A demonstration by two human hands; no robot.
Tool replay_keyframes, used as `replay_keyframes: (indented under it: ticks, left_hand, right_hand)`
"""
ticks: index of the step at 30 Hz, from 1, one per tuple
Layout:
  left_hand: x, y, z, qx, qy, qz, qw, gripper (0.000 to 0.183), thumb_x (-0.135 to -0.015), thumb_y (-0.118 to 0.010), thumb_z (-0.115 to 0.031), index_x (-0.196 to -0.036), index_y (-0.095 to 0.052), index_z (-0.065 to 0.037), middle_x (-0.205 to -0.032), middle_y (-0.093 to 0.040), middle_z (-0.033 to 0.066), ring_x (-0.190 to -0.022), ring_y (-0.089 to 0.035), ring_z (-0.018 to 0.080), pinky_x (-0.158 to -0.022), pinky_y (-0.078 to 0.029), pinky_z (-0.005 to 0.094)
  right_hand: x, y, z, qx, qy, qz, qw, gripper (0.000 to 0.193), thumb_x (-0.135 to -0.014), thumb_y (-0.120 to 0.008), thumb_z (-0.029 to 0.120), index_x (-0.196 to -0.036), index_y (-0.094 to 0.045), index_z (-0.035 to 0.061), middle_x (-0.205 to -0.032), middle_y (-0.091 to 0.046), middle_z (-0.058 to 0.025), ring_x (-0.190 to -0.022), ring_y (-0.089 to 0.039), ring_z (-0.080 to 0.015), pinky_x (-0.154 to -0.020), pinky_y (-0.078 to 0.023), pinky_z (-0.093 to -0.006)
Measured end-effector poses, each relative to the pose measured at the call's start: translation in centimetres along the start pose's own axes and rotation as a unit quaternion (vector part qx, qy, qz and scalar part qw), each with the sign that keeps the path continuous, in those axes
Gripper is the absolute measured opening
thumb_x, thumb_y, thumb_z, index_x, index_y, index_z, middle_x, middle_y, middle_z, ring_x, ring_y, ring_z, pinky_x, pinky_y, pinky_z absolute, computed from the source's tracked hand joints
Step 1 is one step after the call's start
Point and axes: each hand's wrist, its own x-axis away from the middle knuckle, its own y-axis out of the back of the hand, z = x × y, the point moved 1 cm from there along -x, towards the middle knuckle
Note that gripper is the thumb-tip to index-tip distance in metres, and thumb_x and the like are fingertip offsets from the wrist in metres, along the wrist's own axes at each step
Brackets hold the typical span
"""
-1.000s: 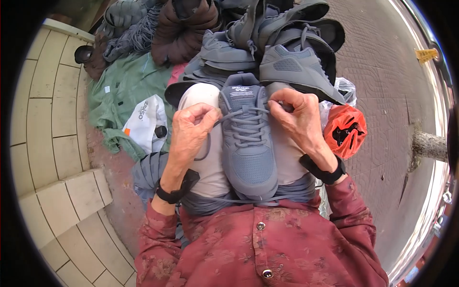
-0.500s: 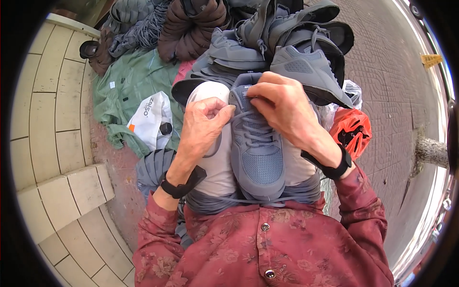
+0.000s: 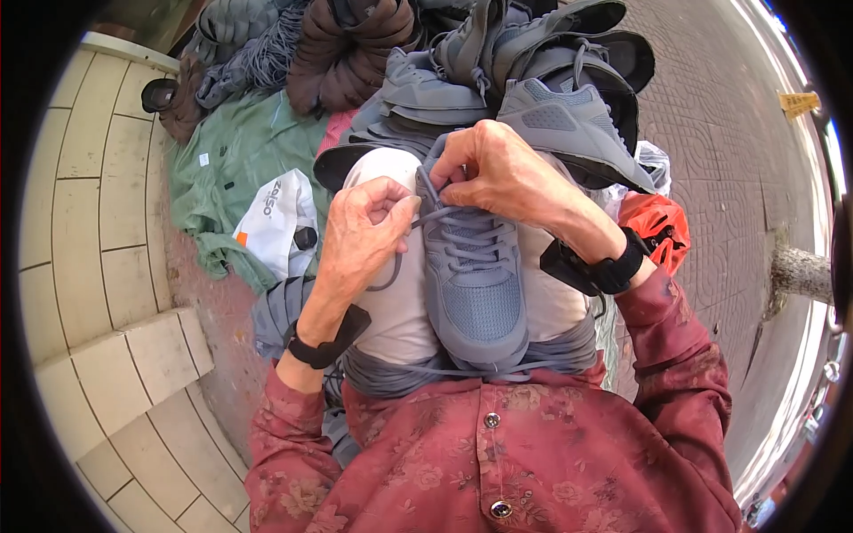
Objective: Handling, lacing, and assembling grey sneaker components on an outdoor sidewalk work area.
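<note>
shoe (image 3: 475,275) rests on the lap; left hand (image 3: 364,235) pinches a lace (image 3: 435,216), right hand (image 3: 498,169) grips another; pulling both evenly should seat the knot snugly.

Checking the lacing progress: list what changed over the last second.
The right hand moved from the shoe's right side across to its collar, pinching the lace there. The left hand shifted slightly, keeping its lace end taut. The grey shoe stayed on the lap; the pile of grey shoes is unchanged.

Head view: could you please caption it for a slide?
Both hands, left hand and right hand, work the laces of a grey shoe on the lap.
</note>
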Motion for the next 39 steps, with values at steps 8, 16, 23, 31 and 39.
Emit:
replay_keyframes:
  ticks: [8,16,23,31,39]
  left_hand:
    - [-0.2,-0.2,0.3,0.04,-0.006,-0.008,0.999,0.017,-0.092,-0.066,-0.012,-0.085,-0.066,0.004,-0.065,-0.062,0.0025,-0.052,-0.058,0.008,-0.05,-0.048,0.0222]
    - [-1.1,-0.7,-0.7,-0.138,-0.169,-0.038,0.975,0.015,-0.089,-0.068,-0.011,-0.085,-0.068,0.004,-0.065,-0.064,0.0056,-0.055,-0.06,0.0116,-0.05,-0.048,0.0252]
    - [-1.0,0.5,0.6,0.023,-0.018,0.007,1.0,0.015,-0.088,-0.07,-0.01,-0.088,-0.067,0.005,-0.068,-0.065,0.0045,-0.056,-0.062,0.0083,-0.05,-0.05,0.0238]
    - [0.0,-0.6,-1.6,-0.077,-0.166,-0.133,0.974,0.01,-0.086,-0.069,-0.008,-0.091,-0.07,0.0,-0.074,-0.066,0.0059,-0.06,-0.061,0.0106,-0.055,-0.045,0.0251]
    - [-1.2,-5.5,-3.9,-0.198,-0.2,-0.057,0.958,0.013,-0.086,-0.065,-0.013,-0.089,-0.073,-0.003,-0.08,-0.071,0.0185,-0.076,-0.069,0.039,-0.069,-0.053,0.0482]
  right_hand:
    - [0.7,-1.8,1.0,0.2,0.092,-0.072,0.973,0.006,-0.073,-0.066,0.001,-0.077,-0.069,-0.0032,-0.083,-0.066,-0.0177,-0.082,-0.067,-0.0391,-0.07,-0.054,-0.046]
    - [-0.2,-0.3,-0.5,-0.009,0.014,-0.015,1.0,0.014,-0.072,-0.069,-0.005,-0.086,-0.068,-0.0052,-0.075,-0.063,-0.0076,-0.067,-0.061,-0.0163,-0.063,-0.049,-0.0308]
    - [-0.4,-1.0,-0.3,0.028,0.024,-0.003,0.999,0.015,-0.072,-0.07,-0.003,-0.087,-0.068,-0.0046,-0.078,-0.064,-0.01,-0.068,-0.062,-0.0185,-0.064,-0.051,-0.0318]
    - [1.8,-0.2,3.7,0.345,0.109,-0.095,0.927,0.009,-0.076,-0.064,-0.005,-0.082,-0.058,-0.0012,-0.087,-0.058,-0.0168,-0.076,-0.063,-0.0409,-0.063,-0.051,-0.0446]
    - [6.9,2.9,2.4,0.263,0.035,-0.187,0.946,0.008,-0.083,-0.061,-0.002,-0.089,-0.056,0.0013,-0.086,-0.056,-0.0176,-0.081,-0.06,-0.0411,-0.069,-0.048,-0.0478]
